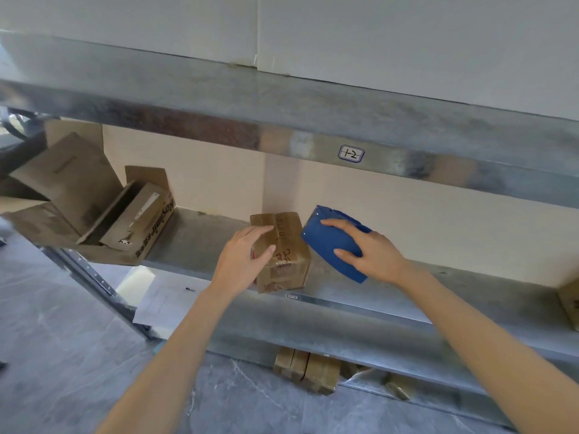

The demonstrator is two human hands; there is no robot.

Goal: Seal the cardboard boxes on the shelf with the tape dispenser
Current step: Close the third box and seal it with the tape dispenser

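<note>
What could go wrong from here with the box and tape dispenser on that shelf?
1. The box sits near the front edge of the shelf, and only the left hand holds it, at its left side. Dragging the tape dispenser forward could slide it off.
2. The left fingers lie on the top near the centre seam, likely in the dispenser's path. They could get taped or nicked.
3. Tape already on the box looks wrinkled, so a new strip may not lie flat.

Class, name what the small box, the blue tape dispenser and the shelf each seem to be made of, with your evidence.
Small box: brown cardboard, matt, creased, with glossy clear tape wrinkling over it. Tape dispenser: probably moulded plastic, uniform blue, slight sheen. Shelf: likely galvanised steel, grey mottled, dully reflective.
</note>
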